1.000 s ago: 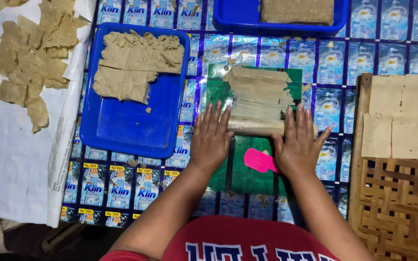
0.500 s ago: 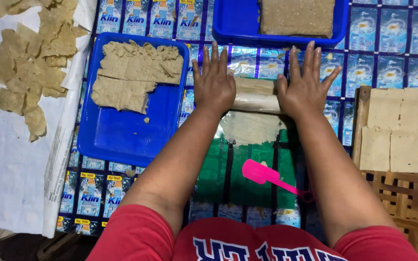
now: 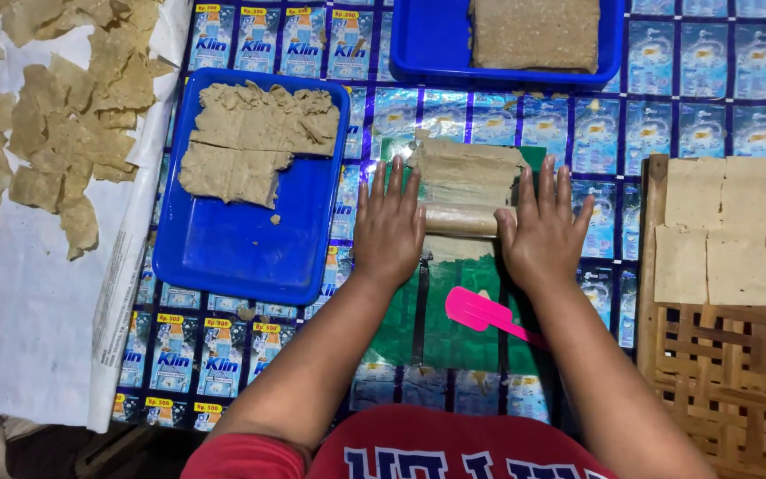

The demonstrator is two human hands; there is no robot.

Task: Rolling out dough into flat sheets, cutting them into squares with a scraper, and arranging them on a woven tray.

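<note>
Lying crosswise before the person: one dough roll [image 3: 463, 217], pale tan, a thin cylinder with its long axis running left to right, set on a green sheet [image 3: 454, 310] over a surface papered with blue printed sachets [image 3: 693, 124].

Position relative to hands: the roll spans the gap between both palms, its ends tucked under the inner edges of each hand. Flattened dough sheet [image 3: 467, 168] extends from the roll away from the person, toward the far side.

Left hand [image 3: 389, 226]: flat, palm down, fingers [image 3: 392, 182] spread and extended, gripping nothing, pressing on the roll's left end.
Right hand [image 3: 543, 231]: likewise flat and splayed, gripping nothing, resting on the roll's right end. Both hands stand equally near; neither leads.

Adjacent items:
- pink spatula [image 3: 480, 312], on the green sheet, just nearer the person than the roll, beside the right wrist.
- blue tray [image 3: 232, 266], left of the left hand, holding a cut dough slab [image 3: 246, 142].
- second blue tray [image 3: 418, 44], far side, with an uncut block.
- woven rack [image 3: 729, 381], right, bearing pale square sheets [image 3: 729, 231].
- white cloth [image 3: 28, 310], far left, with dried irregular pieces [image 3: 55, 124].
</note>
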